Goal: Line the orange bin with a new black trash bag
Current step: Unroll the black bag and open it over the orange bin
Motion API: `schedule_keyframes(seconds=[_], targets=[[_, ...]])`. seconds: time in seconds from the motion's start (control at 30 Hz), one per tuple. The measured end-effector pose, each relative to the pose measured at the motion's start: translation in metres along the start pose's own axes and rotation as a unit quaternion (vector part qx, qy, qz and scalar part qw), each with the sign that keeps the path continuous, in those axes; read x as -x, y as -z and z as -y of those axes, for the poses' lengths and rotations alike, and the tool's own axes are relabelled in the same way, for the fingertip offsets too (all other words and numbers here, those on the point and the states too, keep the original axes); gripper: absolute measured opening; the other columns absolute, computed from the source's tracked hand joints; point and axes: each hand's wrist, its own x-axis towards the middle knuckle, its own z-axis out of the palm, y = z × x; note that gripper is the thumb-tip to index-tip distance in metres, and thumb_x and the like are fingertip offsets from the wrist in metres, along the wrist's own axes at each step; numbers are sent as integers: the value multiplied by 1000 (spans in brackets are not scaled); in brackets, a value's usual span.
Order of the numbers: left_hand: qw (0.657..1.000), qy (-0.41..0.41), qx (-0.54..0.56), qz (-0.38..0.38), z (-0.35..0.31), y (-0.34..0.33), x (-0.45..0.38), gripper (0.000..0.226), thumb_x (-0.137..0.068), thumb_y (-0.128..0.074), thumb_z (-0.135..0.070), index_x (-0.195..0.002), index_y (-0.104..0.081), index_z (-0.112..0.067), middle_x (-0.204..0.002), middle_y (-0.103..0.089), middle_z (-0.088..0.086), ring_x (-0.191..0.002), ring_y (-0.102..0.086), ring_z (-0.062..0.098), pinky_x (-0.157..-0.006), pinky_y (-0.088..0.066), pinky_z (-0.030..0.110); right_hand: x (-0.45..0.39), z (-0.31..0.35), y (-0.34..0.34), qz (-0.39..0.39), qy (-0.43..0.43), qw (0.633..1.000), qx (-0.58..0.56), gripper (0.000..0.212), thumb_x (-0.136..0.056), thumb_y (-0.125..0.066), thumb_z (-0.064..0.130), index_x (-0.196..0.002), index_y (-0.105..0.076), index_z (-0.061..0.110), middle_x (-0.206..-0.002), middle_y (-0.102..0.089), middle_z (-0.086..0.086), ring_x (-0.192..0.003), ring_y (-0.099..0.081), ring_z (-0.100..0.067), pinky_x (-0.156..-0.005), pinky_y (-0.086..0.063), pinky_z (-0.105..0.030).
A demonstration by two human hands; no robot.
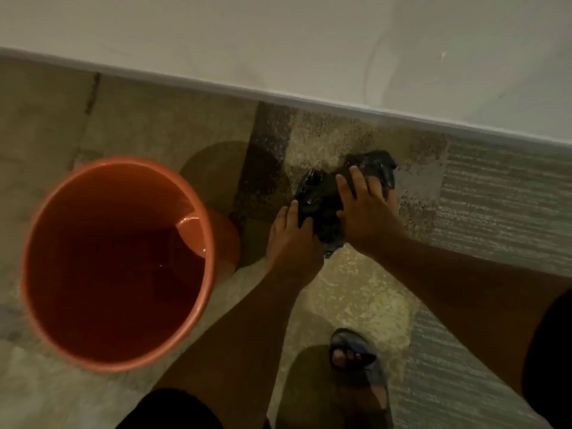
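An orange bin (40, 243) stands on the floor at the left, its mouth open toward me and nothing lining it. To its right I hold a crumpled black trash bag (322, 199) in the air above the floor. My left hand (292, 239) grips the bag's lower left part. My right hand (365, 212) lies over its right side with fingers spread and curled onto the plastic. The bag is still bunched up, and a corner of it sticks out past my right fingers.
A white wall (309, 41) with a baseboard runs across the top. The floor is patterned tile (479, 196). My foot in a dark sandal (359, 363) stands at the bottom centre, close to the bin's right.
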Motion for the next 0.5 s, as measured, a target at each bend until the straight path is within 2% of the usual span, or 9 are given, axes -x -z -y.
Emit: schedule_keyframes(seconds=[0.13, 0.27, 0.4, 0.5], targets=[[1000, 22, 8, -5, 3, -25, -4, 36, -93, -45, -30, -121, -62, -16, -160, -27, 13, -147, -19, 33, -117, -25, 48, -9, -9, -18, 9, -28, 1000, 12, 76, -94, -52, 42, -155, -15, 17, -162, -18, -18, -137, -30, -40, -105, -32, -56], [999, 23, 19, 25, 5, -42, -5, 41, -94, -45, -30, -131, -57, -17, -160, -26, 12, -145, -22, 32, -114, -31, 49, -14, -14, -30, 30, -30, 999, 16, 74, -90, -57, 36, -152, -21, 15, -146, -42, -17, -130, -37, -38, -104, -34, -54], [997, 19, 56, 57, -4, -47, -5, 45, -95, -46, -28, -139, -49, -18, -154, -33, 9, -138, -32, 32, -109, -37, 49, -16, -23, -40, 43, -43, 998, 21, 49, -86, -59, 27, -132, -49, 15, -126, -53, -14, -121, -40, -36, -97, -36, -51], [994, 31, 91, 44, -6, -46, -6, 47, -96, -47, -33, -140, -44, -17, -149, -37, 7, -134, -36, 30, -106, -40, 47, -16, -24, -41, 18, -40, 999, -4, 34, -84, -59, 24, -116, -57, 14, -114, -57, -14, -111, -44, -37, -89, -37, -49]])
